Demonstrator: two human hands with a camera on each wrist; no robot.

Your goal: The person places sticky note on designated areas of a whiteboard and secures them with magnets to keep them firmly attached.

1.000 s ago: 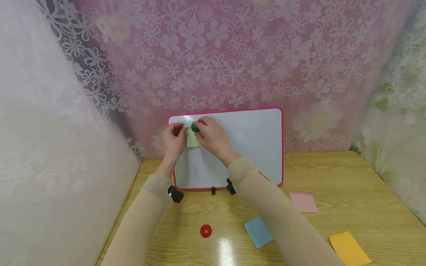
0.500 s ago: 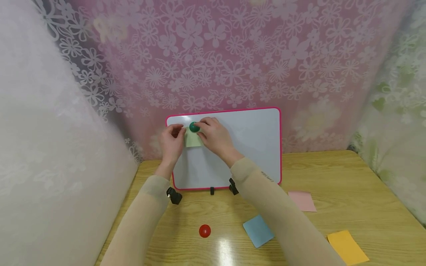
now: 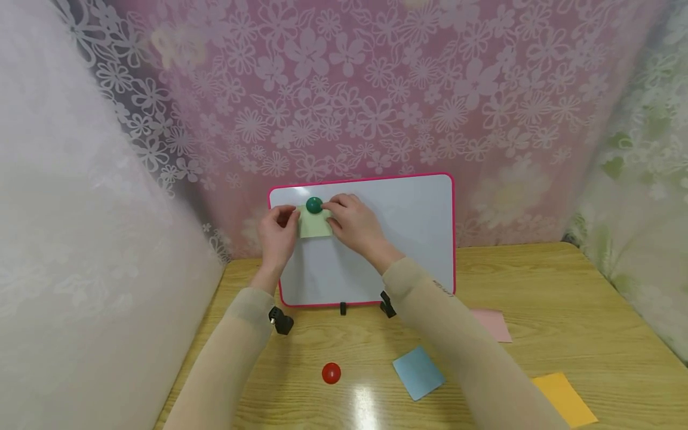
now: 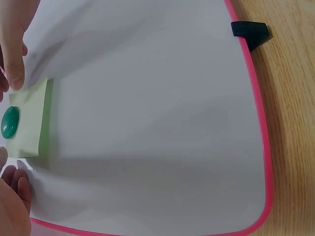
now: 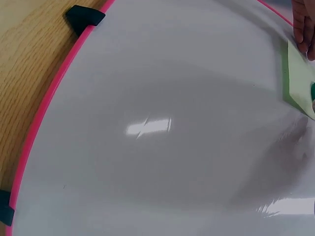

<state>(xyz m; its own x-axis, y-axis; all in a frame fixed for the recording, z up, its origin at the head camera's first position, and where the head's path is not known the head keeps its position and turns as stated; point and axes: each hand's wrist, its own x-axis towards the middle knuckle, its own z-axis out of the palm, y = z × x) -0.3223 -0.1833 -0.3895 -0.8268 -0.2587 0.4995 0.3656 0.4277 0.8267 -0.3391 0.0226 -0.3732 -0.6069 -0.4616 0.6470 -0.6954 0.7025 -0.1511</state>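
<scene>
A pale green sticky note (image 3: 314, 226) lies flat on the upper left of a pink-framed whiteboard (image 3: 408, 239), which stands propped at the back of the table. A round green magnet (image 3: 313, 205) sits on the note's top edge, with no hand on it. My left hand (image 3: 285, 222) touches the note's left edge with its thumb tip, fingers loosely curled against the board. My right hand (image 3: 341, 218) rests its fingertips on the note's right edge. The left wrist view shows the note (image 4: 28, 118), the magnet (image 4: 10, 122) and a right fingertip (image 4: 15, 69) on the note's corner.
A red magnet (image 3: 331, 373) lies on the wooden table (image 3: 591, 310) in front of the board. Blue (image 3: 418, 373), pink (image 3: 494, 325) and orange (image 3: 564, 399) sticky notes lie to the right. Black stand feet (image 3: 282, 322) hold the board's lower edge. Lace curtains close in three sides.
My right hand has let go of the green magnet and slid right onto the note's edge, leaving the magnet in full view. The left hand has stayed at the note's left edge.
</scene>
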